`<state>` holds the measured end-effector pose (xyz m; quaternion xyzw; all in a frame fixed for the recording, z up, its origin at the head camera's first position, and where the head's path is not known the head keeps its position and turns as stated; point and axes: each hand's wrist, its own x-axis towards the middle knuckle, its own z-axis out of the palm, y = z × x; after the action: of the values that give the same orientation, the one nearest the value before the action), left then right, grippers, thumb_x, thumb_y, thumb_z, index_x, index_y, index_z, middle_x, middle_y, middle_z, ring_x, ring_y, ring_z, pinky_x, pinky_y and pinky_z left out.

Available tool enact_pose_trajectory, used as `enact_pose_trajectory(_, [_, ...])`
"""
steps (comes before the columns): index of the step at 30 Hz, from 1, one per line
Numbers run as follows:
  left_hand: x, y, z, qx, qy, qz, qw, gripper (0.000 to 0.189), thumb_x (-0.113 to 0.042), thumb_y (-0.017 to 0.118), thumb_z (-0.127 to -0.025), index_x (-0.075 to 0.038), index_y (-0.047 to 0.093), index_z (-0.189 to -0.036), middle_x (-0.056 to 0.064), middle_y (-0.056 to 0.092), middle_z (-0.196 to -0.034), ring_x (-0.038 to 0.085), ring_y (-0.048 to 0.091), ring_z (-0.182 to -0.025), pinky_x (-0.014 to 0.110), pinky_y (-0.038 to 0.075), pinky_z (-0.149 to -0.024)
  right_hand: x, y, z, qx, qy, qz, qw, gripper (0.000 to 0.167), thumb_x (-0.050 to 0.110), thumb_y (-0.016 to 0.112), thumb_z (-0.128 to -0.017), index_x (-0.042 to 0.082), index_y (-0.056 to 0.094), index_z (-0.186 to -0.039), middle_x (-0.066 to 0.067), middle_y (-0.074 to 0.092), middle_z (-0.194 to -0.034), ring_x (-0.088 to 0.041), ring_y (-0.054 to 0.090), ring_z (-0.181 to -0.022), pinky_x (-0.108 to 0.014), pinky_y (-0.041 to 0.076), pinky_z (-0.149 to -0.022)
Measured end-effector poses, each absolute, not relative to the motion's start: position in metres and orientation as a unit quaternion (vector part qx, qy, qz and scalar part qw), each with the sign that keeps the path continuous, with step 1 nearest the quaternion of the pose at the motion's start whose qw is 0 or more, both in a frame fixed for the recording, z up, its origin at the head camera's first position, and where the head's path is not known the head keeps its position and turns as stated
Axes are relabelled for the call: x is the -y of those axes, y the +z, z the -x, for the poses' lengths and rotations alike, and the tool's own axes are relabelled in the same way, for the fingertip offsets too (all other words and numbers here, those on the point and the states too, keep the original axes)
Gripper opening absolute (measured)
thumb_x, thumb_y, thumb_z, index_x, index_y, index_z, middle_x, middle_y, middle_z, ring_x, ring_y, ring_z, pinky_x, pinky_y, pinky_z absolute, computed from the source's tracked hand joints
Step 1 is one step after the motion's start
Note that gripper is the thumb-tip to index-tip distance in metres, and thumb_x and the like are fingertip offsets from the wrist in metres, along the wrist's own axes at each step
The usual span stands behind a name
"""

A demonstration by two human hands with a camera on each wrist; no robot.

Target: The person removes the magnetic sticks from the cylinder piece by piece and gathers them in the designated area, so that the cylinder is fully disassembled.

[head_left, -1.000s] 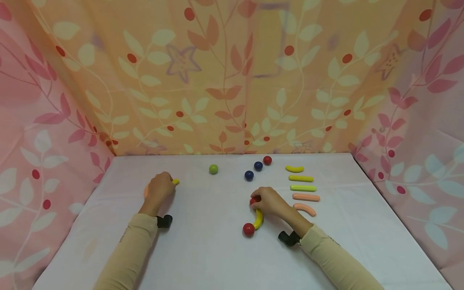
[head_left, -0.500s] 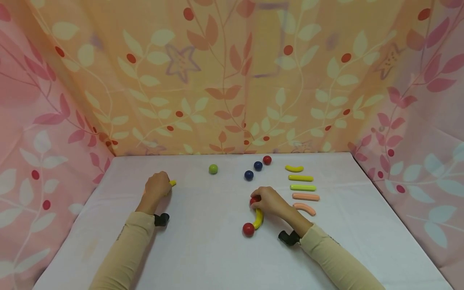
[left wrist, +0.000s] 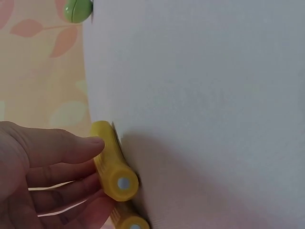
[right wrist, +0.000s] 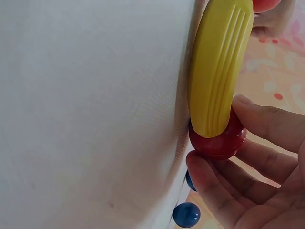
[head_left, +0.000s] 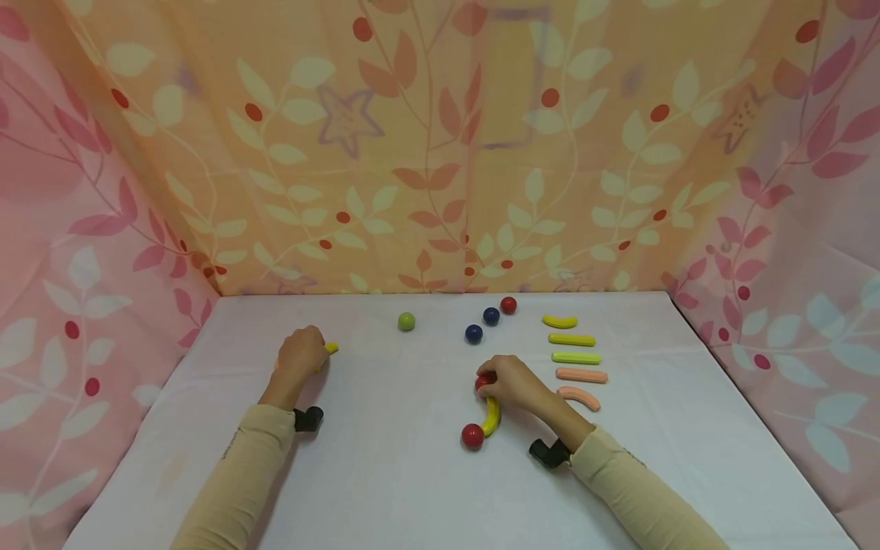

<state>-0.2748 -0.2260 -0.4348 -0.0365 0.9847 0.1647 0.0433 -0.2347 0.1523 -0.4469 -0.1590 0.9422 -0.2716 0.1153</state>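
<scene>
At the left of the white table, my left hand [head_left: 301, 360] pinches a yellow magnetic rod [left wrist: 114, 162] between thumb and fingers. A second yellow rod [left wrist: 131, 220] shows just below it in the left wrist view. The silvery magnet at each rod's near end is visible. My right hand [head_left: 517, 382] grips a red ball [right wrist: 221, 143] with thumb and fingertips. A curved yellow rod [right wrist: 219, 71] meets that ball at one end. Its other end meets another red ball [head_left: 472, 436], nearer the table's front. The palm of the left hand is hidden in the head view.
A green ball [head_left: 406, 321] lies at the back middle. Two blue balls [head_left: 473, 334] and a red ball [head_left: 508, 305] lie right of it. Several straight and curved rods [head_left: 576, 357] in yellow, green and orange form a column on the right. A patterned curtain [head_left: 440, 153] stands behind.
My left hand has shifted slightly left and toward me with the yellow rod. The right hand keeps its hold on the red ball and has not visibly moved.
</scene>
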Motion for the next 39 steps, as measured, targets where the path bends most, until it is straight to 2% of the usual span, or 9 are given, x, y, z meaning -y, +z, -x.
enact_pose_trajectory(6, [0.220, -0.430, 0.268, -0.985, 0.170, 0.012, -0.001, 0.024, -0.009, 0.060, -0.086, 0.007, 0.067, -0.102, 0.029, 0.068, -0.101, 0.047, 0.064, -0.091, 0.055, 0.053, -0.076, -0.153, -0.447, 0.234, -0.940, -0.280, 0.154, 0.120, 0.030, 0.017, 0.077, -0.083, 0.005, 0.072, -0.110, -0.003, 0.068, -0.096, -0.016, 0.055, -0.086, -0.032, 0.052, -0.083])
enact_pose_trajectory(12, [0.207, -0.422, 0.263, -0.980, 0.198, 0.004, 0.016, 0.033, -0.011, 0.057, -0.088, 0.004, 0.066, -0.115, 0.025, 0.066, -0.118, 0.045, 0.062, -0.107, 0.053, 0.051, -0.087, -0.153, -0.446, 0.233, -0.937, -0.290, 0.150, 0.123, 0.031, 0.016, 0.077, -0.083, 0.006, 0.072, -0.112, -0.001, 0.067, -0.093, -0.015, 0.055, -0.085, -0.030, 0.053, -0.081])
enact_pose_trajectory(17, [0.187, -0.419, 0.260, -0.970, 0.240, -0.022, 0.025, 0.030, -0.018, 0.065, -0.091, 0.001, 0.068, -0.114, 0.020, 0.069, -0.111, 0.037, 0.063, -0.103, 0.048, 0.050, -0.088, -0.154, -0.446, 0.232, -0.935, -0.295, 0.151, 0.124, 0.032, 0.017, 0.077, -0.083, 0.005, 0.071, -0.112, -0.001, 0.067, -0.094, -0.015, 0.055, -0.085, -0.030, 0.053, -0.081])
enact_pose_trajectory(26, [0.122, -0.436, 0.238, -0.941, 0.305, -0.113, 0.096, 0.022, -0.021, 0.071, -0.088, -0.007, 0.073, -0.105, 0.005, 0.071, -0.095, 0.016, 0.062, -0.086, 0.032, 0.051, -0.076, -0.156, -0.447, 0.235, -0.934, -0.296, 0.154, 0.127, 0.032, 0.017, 0.077, -0.083, 0.006, 0.071, -0.112, -0.001, 0.067, -0.093, -0.014, 0.056, -0.085, -0.029, 0.054, -0.080])
enact_pose_trajectory(32, [0.081, -0.442, 0.215, -0.915, 0.328, -0.179, 0.152, 0.023, -0.021, 0.071, -0.089, -0.009, 0.072, -0.108, 0.000, 0.069, -0.093, 0.012, 0.058, -0.083, 0.027, 0.049, -0.073, -0.155, -0.446, 0.234, -0.936, -0.292, 0.148, 0.128, 0.032, 0.017, 0.078, -0.083, 0.006, 0.071, -0.112, -0.001, 0.067, -0.094, -0.014, 0.056, -0.085, -0.028, 0.054, -0.080])
enact_pose_trajectory(39, [0.050, -0.446, 0.193, -0.892, 0.345, -0.231, 0.180, 0.025, -0.023, 0.074, -0.086, -0.008, 0.073, -0.106, 0.000, 0.072, -0.093, 0.008, 0.062, -0.081, 0.022, 0.051, -0.072, -0.155, -0.444, 0.233, -0.939, -0.287, 0.150, 0.118, 0.031, 0.015, 0.078, -0.082, 0.005, 0.072, -0.110, -0.003, 0.068, -0.094, -0.014, 0.057, -0.084, -0.030, 0.055, -0.080])
